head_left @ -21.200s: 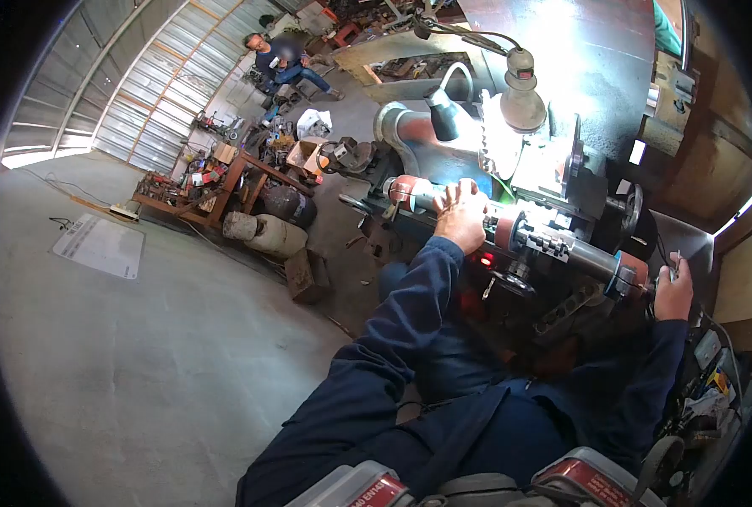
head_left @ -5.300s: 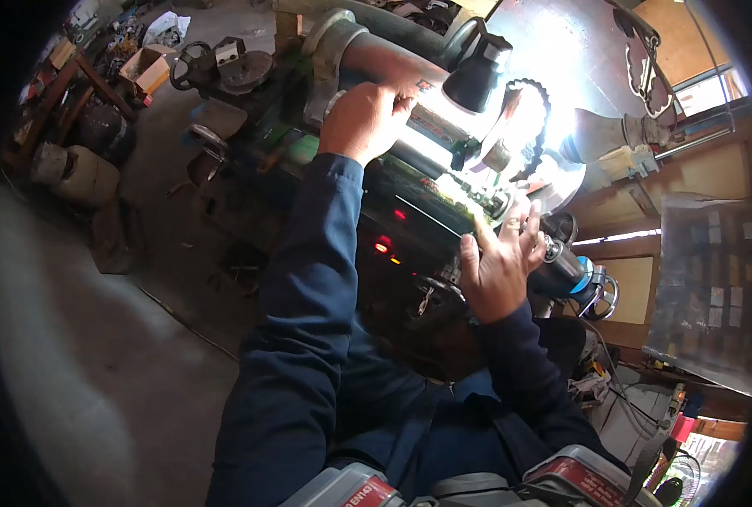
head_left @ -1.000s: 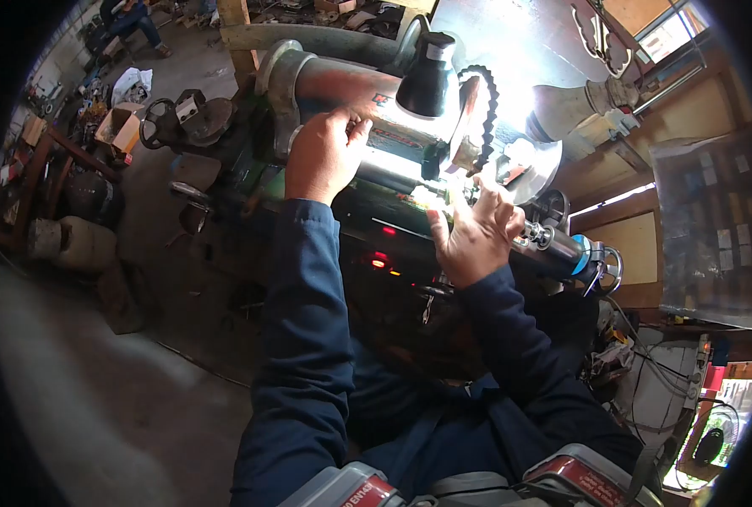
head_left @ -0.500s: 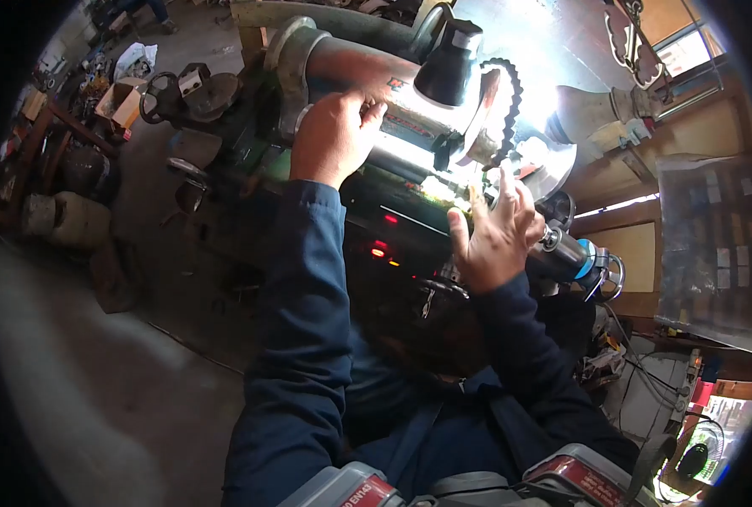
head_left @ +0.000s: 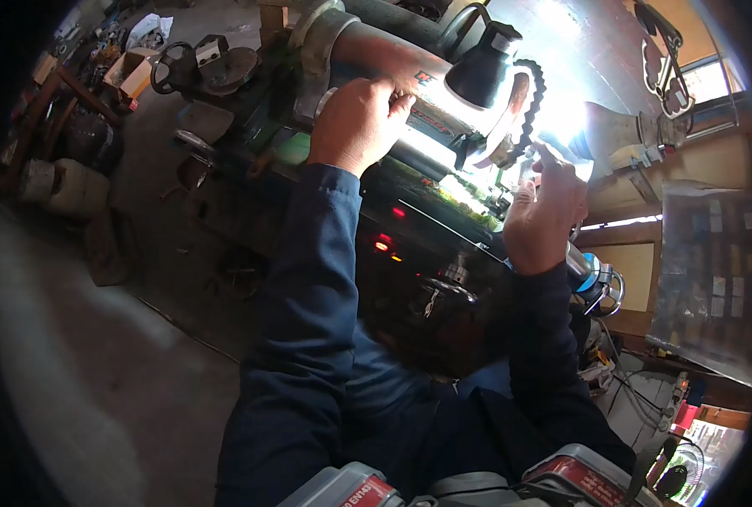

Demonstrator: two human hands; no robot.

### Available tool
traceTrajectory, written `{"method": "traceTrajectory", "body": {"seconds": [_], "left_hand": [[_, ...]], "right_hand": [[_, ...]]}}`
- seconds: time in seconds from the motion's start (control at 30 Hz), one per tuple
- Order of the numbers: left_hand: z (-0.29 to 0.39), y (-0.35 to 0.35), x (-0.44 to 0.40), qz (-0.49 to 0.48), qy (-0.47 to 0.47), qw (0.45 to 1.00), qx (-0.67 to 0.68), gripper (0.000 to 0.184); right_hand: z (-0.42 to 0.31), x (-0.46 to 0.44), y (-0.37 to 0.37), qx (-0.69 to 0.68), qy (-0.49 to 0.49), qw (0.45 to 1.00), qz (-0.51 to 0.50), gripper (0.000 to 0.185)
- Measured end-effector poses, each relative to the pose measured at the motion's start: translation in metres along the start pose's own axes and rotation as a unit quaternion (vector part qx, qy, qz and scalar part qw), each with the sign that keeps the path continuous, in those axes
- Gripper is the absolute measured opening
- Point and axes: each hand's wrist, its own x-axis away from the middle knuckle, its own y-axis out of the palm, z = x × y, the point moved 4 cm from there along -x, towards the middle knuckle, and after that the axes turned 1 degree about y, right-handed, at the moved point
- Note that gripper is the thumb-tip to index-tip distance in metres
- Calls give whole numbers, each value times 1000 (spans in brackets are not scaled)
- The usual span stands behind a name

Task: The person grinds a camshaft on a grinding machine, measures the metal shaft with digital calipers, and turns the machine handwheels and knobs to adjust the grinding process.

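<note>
My left hand (head_left: 357, 125) lies across a shiny metal bar (head_left: 418, 154) beneath the rounded metal housing (head_left: 376, 52) of a workshop machine. Its fingers are curled in against the thumb, and whatever they hold is hidden. To the right, my right hand (head_left: 549, 211) is raised beside the brightly lit end of the machine, thumb apart from its bent fingers. Nothing shows in its grasp. Close to its fingertips is a dark toothed ring (head_left: 532, 97); glare blurs whether they touch anything. A black lamp (head_left: 482, 69) shines over this end.
Below the hands is a handwheel (head_left: 448, 289). A blue-banded metal cylinder (head_left: 585, 269) stands beyond my right wrist. Another wheel-handled device (head_left: 215, 72) and a cardboard box (head_left: 135, 72) are at left. A plastic sheet (head_left: 714, 270) hangs at right.
My right hand has moved right and slightly up, away from the lit bar end, its fingers now more bent. My left hand stays at the bar. The view has shifted a little.
</note>
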Motion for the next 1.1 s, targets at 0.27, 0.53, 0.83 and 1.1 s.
{"method": "traceTrajectory", "body": {"seconds": [0.27, 0.53, 0.83, 1.1], "left_hand": [[-3, 3, 1, -2, -7, 1000, 3, 26], [1, -2, 3, 1, -2, 1000, 12, 24], [0, 0, 2, -5, -7, 1000, 11, 24], [0, 1, 4, 12, 3, 1000, -4, 24]], "right_hand": [[13, -20, 14, -205, 128, 968, -62, 27], [42, -9, 11, -219, 149, 958, -107, 23], [34, 2, 3, -130, 109, 981, -93, 32], [-12, 51, 21, 104, -5, 986, -129, 43]]}}
